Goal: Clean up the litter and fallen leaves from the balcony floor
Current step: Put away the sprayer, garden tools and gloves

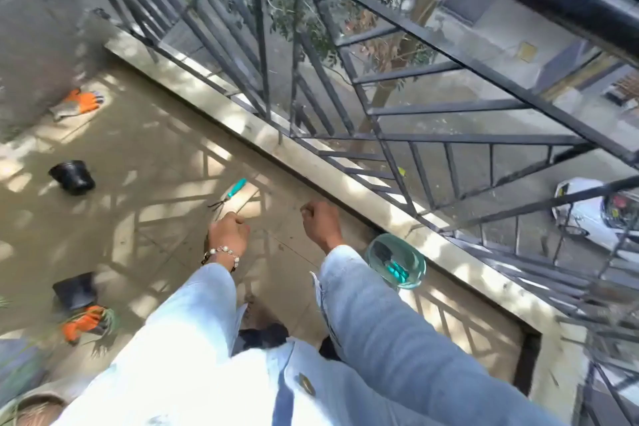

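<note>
Nearest to us, two pale denim sleeves reach forward and down. The left hand [229, 231], with one beaded bracelet [221, 252] on the wrist, is curled into a fist; the right hand [320, 223] is curled too. We cannot tell if either fist holds anything, the view is blurred.

Just right of the right sleeve sits one clear round glass bowl [396, 264] with teal-handled tools inside, close to the pale concrete curb [262, 135].

At lower left we count one black plastic pot [74, 290] on its side, touching one orange-and-grey work glove [84, 322] mixed with green leaf strands.

The tan tiled balcony floor [148, 162] shows small dark specks of litter around and between the hands; they are too small for us to count.

Just beyond the left hand lies one teal-handled hand cultivator [230, 194]. Further left, a second black plastic pot [72, 177] lies tipped. Far left by the wall, a second orange-and-grey glove [77, 104].

Beyond the curb stands one black metal railing [380, 107]; below it, one white car [587, 214].
</note>
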Demonstrator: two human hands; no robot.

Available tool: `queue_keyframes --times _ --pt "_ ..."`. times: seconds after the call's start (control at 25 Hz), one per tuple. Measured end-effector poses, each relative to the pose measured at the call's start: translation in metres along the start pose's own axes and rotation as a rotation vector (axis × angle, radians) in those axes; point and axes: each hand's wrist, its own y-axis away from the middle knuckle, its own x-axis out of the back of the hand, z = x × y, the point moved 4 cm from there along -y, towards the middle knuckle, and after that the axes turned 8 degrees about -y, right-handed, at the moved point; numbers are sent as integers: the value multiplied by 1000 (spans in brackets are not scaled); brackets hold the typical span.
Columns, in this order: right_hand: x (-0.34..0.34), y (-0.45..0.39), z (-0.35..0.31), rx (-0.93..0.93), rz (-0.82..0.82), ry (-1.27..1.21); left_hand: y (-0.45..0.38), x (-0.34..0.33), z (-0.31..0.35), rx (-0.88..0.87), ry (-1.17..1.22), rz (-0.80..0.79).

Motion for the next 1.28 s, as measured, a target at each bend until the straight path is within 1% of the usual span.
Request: queue_keyframes --times 0.08,0.2,0.36,0.52,0.6,0.68,0.76,0.88,1.0,1.08,1.16,1.28 --pt "-23 -4 -28 61 -29 54 -12 25 -24 13 -37 15" --pt "-66 -15 -74 144 -116 220 -35 60 -64 42 -73 1" --pt "-114 -43 -113 238 -218 361 -60 88 -111 135 78 47" --pt "-151 -91 -132 192 -255 336 -95 114 -131 210 169 11" --pt "-172 -120 -138 184 -281 295 -123 120 -147 266 178 6" --pt "-192 -156 -140 189 -271 259 -160 122 -164 325 154 -2" --pt "-210 -190 -133 116 -311 284 -191 118 -173 325 135 -26" --pt "-246 -260 -102 -27 -353 267 -258 92 -185 333 126 -91" --pt "-287 -331 -61 -134 -303 244 -331 35 -206 358 157 -242" --pt "-318 -370 -29 -198 -305 248 -374 1 -218 360 155 -288" --pt "-360 -414 23 -300 -296 181 -422 -49 -235 376 143 -323" --pt "-419 -474 92 -429 -226 93 -484 -127 -263 373 115 -391"
